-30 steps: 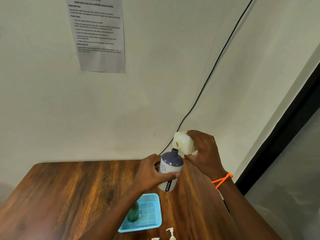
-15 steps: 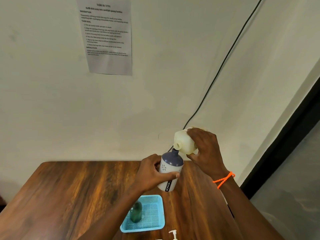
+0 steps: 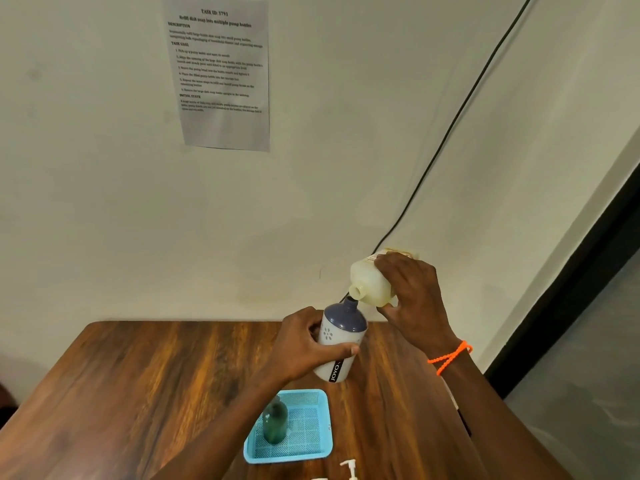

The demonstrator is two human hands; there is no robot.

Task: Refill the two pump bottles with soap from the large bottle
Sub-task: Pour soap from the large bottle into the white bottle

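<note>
The right hand (image 3: 412, 299) grips the large soap bottle (image 3: 372, 284), tipped so its mouth sits just above and right of the open neck of the white-and-blue pump bottle (image 3: 341, 337); the left hand (image 3: 304, 344) wraps fingers round that bottle, held tilted above the surface (image 3: 138, 375).

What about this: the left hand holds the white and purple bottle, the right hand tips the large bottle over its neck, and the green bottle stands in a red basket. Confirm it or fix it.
One detail is wrong: the basket is light blue, not red, as the head view shows. The rest holds: the left hand holds the white and purple bottle, the right hand tips the large bottle over its neck, and the green bottle stands in that basket.
</note>
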